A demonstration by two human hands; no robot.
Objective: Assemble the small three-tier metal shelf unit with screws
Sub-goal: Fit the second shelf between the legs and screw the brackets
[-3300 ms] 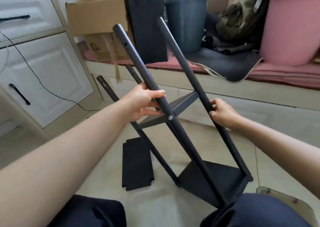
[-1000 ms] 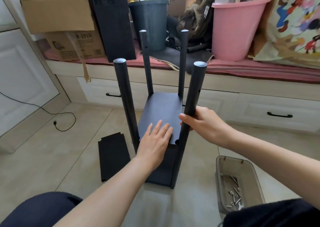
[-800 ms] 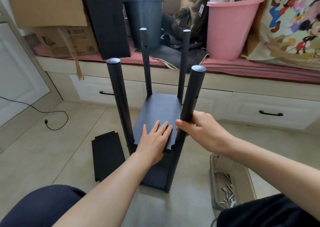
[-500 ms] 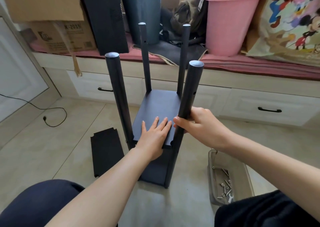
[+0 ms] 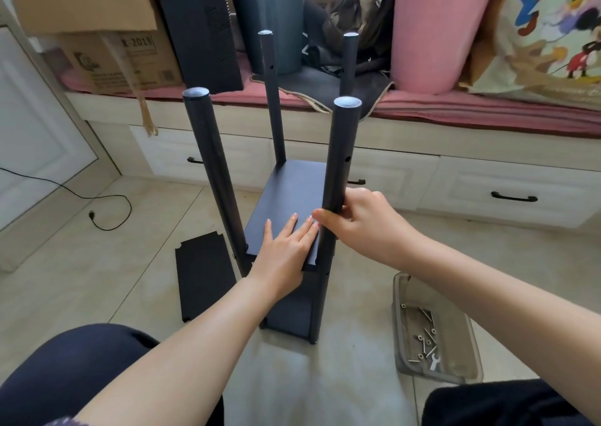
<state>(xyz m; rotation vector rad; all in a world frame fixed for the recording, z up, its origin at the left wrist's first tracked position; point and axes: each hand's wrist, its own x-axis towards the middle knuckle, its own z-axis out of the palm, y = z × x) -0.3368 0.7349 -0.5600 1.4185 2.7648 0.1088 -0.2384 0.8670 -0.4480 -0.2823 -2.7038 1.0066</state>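
The black metal shelf unit (image 5: pixel 292 191) stands upright on the tiled floor between my knees, with several round posts rising above its middle shelf and a lower shelf beneath. My left hand (image 5: pixel 286 250) lies flat, fingers straight, on the near end of the middle shelf. My right hand (image 5: pixel 357 224) grips the near right post (image 5: pixel 340 165) just above that shelf. A loose black shelf panel (image 5: pixel 205 279) lies flat on the floor to the left. A clear plastic tray (image 5: pixel 455 367) at the lower right holds several screws (image 5: pixel 426 338) and a small wrench.
A low bench with drawers (image 5: pixel 507 194) runs behind the unit, carrying a cardboard box (image 5: pixel 107 35), a dark bin (image 5: pixel 276 19), a pink bucket (image 5: pixel 435 28) and another black panel (image 5: pixel 201 28). A black power cord (image 5: pixel 97 207) lies on the floor at left.
The unit went from tilted in both hands to standing upright. Over the last second my left hand stayed flat on the middle shelf and my right hand stayed on the near right post.
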